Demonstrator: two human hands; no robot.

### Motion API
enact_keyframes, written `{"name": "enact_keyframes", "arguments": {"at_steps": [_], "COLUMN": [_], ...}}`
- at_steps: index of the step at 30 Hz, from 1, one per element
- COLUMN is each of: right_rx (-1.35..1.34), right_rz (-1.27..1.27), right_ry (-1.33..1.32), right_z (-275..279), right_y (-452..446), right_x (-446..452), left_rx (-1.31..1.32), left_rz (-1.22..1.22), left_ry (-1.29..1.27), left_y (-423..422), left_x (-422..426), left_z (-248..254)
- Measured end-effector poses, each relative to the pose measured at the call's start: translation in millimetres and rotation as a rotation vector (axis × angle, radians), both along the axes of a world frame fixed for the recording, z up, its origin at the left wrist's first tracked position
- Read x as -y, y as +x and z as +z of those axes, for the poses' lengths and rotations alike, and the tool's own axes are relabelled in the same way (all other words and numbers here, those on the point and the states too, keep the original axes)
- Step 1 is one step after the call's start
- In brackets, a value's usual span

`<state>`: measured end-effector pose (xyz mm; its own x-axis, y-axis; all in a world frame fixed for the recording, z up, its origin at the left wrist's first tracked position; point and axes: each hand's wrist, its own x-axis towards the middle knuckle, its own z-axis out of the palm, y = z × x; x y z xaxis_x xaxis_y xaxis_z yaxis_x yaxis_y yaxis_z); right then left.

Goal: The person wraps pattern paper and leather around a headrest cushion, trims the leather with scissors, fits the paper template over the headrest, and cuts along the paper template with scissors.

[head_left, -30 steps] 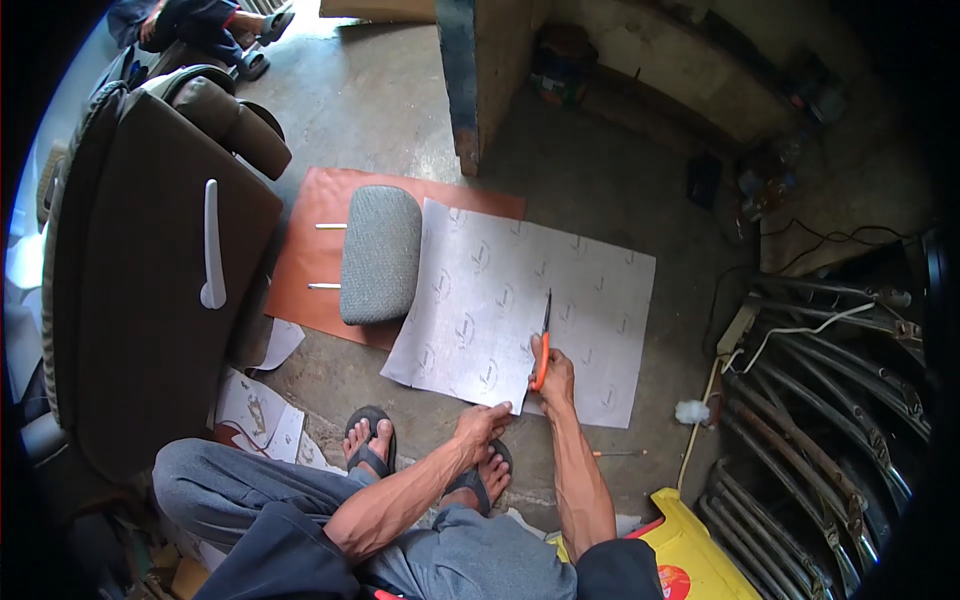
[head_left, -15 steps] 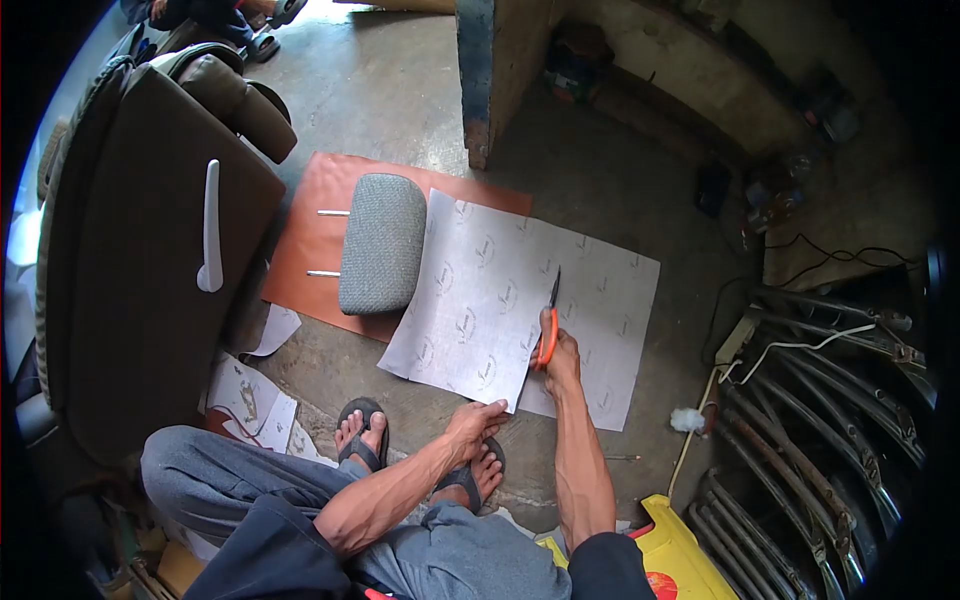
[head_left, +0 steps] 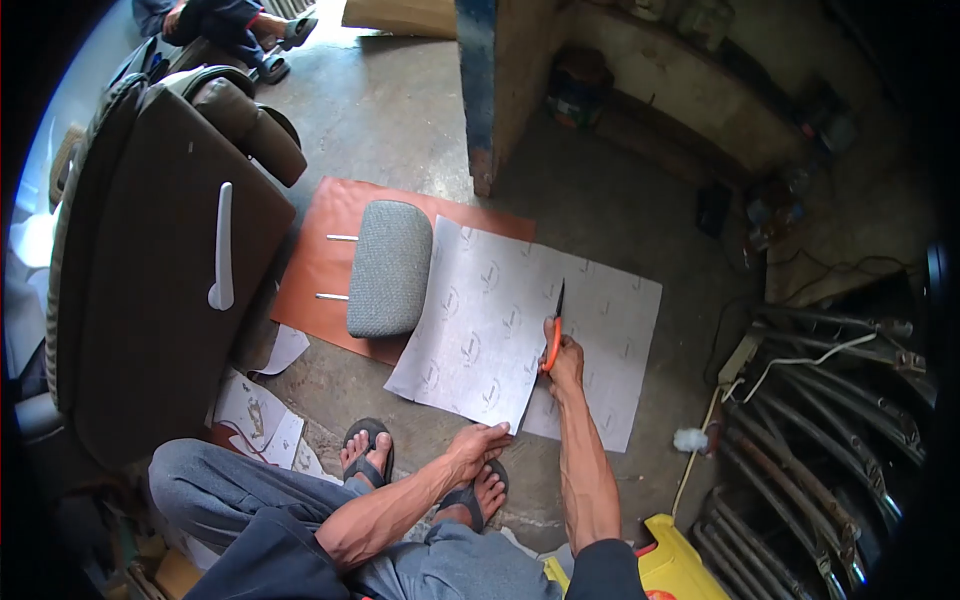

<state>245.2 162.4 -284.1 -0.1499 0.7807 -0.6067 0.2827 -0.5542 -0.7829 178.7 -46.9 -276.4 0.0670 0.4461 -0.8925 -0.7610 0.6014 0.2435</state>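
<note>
My right hand (head_left: 564, 362) is closed round the orange handles of a pair of scissors (head_left: 554, 345). Their dark blades point away from me over a pale sheet printed with repeated logos (head_left: 480, 320). A cut runs from the sheet's near edge up to the scissors, and the part left of it is slightly lifted. At the near corner of that left part, my left hand (head_left: 480, 447) pinches the edge between thumb and fingers. A grey fabric headrest (head_left: 392, 268) with two metal posts lies just left of the sheet, on a reddish-brown sheet (head_left: 310, 270).
A dark brown seat (head_left: 160, 270) with a white lever stands at left. Metal frames (head_left: 800, 450) are stacked at right, near a white cable. A post (head_left: 480, 110) rises beyond the sheets. Paper scraps (head_left: 255, 415) lie by my feet. Another person (head_left: 225, 25) sits at upper left.
The scissors have advanced slightly away from me along the sheet, and their handles look closer together. My left hand keeps its hold on the corner. The whole view has shifted slightly.
</note>
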Motion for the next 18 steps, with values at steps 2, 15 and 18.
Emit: {"name": "enact_keyframes", "arguments": {"at_steps": [2,15,18], "right_rx": [-0.006,-0.139,-0.102], "right_rz": [-0.007,0.029,0.045], "right_ry": [-0.032,-0.039,0.007], "right_z": [2,3,5], "right_y": [-2,-5,-10], "right_x": [-4,-39,-38], "left_rx": [-0.004,0.02,0.001], "left_rz": [0.012,0.025,0.042], "left_ry": [-0.003,0.025,0.025], "left_y": [-1,4,3], "left_x": [1,10,9], "left_z": [-1,-13,-10]}}
